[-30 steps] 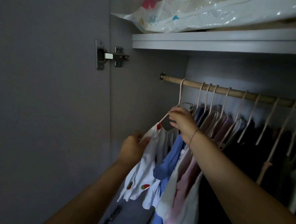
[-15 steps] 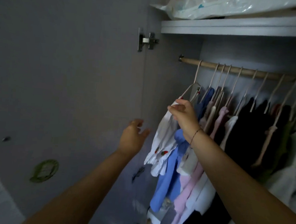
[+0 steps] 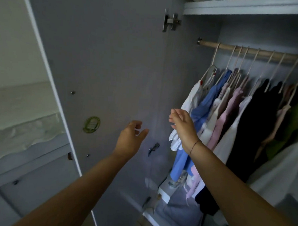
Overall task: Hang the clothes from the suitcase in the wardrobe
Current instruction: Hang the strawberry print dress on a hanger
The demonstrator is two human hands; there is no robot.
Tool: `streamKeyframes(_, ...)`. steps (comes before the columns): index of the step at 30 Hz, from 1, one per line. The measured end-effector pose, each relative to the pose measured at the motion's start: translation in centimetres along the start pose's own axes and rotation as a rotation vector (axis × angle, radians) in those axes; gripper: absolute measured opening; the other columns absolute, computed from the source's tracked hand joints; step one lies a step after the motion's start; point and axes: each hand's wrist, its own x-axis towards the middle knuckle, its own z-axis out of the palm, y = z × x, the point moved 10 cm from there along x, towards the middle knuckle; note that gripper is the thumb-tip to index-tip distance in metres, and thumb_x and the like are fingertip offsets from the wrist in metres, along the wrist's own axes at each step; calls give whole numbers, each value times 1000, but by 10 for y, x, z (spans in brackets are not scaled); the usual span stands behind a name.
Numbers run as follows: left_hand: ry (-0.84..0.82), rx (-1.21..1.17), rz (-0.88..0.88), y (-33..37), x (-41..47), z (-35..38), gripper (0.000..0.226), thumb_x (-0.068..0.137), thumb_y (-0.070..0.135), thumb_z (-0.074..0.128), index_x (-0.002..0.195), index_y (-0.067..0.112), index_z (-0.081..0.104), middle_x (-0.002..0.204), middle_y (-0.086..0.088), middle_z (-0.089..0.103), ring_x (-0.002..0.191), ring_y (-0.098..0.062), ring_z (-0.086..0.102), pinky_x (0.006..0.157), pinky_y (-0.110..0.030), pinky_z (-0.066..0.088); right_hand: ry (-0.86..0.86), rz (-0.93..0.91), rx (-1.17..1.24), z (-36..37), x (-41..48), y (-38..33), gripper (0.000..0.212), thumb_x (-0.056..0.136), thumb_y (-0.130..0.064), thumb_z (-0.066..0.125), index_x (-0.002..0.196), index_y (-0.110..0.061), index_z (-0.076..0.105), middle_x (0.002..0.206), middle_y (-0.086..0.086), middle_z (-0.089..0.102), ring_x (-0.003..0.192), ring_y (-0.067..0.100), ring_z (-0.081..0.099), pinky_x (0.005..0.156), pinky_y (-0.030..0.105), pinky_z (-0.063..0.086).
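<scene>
A white top with red fruit prints point(image 3: 191, 99) hangs on a pale hanger point(image 3: 210, 67) at the left end of the wooden rail point(image 3: 253, 51) inside the wardrobe. Beside it hang a blue garment point(image 3: 204, 105), pink and white pieces and a black one point(image 3: 259, 123). My right hand point(image 3: 182, 125) hovers in front of the white top's lower part with loose fingers, holding nothing. My left hand point(image 3: 131, 138) is raised before the open door, fingers relaxed and empty. No suitcase is in view.
The grey wardrobe door point(image 3: 103, 75) stands open on the left with a hinge point(image 3: 171, 21) and a green sticker point(image 3: 91, 124). A shelf point(image 3: 238, 8) runs above the rail. Folded items and a white box point(image 3: 166, 190) lie on the wardrobe floor.
My right hand has let go of the white top's hanger and dropped lower. My left hand has pulled back from the garment. The view has swung left and down.
</scene>
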Motion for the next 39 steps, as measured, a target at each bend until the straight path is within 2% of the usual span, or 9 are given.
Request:
streamKeyframes(5,42,-33,-52,-8,-38,-21,38,91,29,60,123,10,56,113,-3,60,93,-15,57,75,-24,42,-61,3,34,13,-42,9,10,96,-31,50,98,-23,55,94,-6,60,89,7,59,87,27,46)
streamKeyframes(7,76,-47,-67,-12,-52,-30,34,91,29,60,120,12,58,110,-1,61,90,-13,57,69,-18,42,-67,13,28,17,-55,16,16,96,-31,50,104,-18,55,100,-1,61,91,9,60,84,24,45)
streamKeyframes(10,161,-56,-100,-23,-86,-54,25,92,30,59,113,17,61,101,1,63,84,-10,57,61,-9,39,-105,47,17,21,-82,30,25,96,-32,49,112,-14,56,112,5,62,106,17,59,93,29,46)
streamKeyframes(15,328,-116,-139,-47,-135,-113,11,92,30,57,94,20,62,85,-1,66,84,-21,64,71,-29,48,-148,73,27,37,-125,35,30,97,-31,47,118,-11,55,115,4,59,111,17,56,97,29,44)
streamKeyframes(21,430,-105,-181,-58,-149,-175,30,97,38,47,91,11,60,80,-6,63,78,-23,61,68,-37,46,-210,50,29,77,-150,12,32,98,-27,46,124,-9,52,116,0,55,104,7,52,83,12,38)
streamKeyframes(25,400,-122,-182,-64,-143,-193,31,96,39,47,96,11,59,86,-9,63,83,-26,60,79,-44,49,-241,45,16,104,-160,4,32,98,-28,45,124,-10,52,110,-3,52,103,5,49,65,-6,35)
streamKeyframes(30,286,-111,-171,-60,-126,-197,28,97,36,47,110,14,59,99,-1,60,96,-19,56,80,-31,41,-233,45,51,134,-165,-6,35,97,-28,48,126,-9,50,117,0,53,109,10,51,79,10,40)
streamKeyframes(34,202,-96,-129,-57,-111,-198,37,98,36,45,123,12,57,107,3,57,100,-13,52,84,-28,38,-215,32,64,150,-165,-11,36,96,-30,48,127,-12,49,116,-4,53,106,6,50,73,3,39)
streamKeyframes(39,167,-122,-119,-73,-111,-212,33,98,35,43,120,14,57,106,4,56,101,-12,51,83,-27,36,-220,28,58,174,-170,-12,34,95,-30,52,125,-13,51,110,-7,55,94,-3,52,67,-4,40)
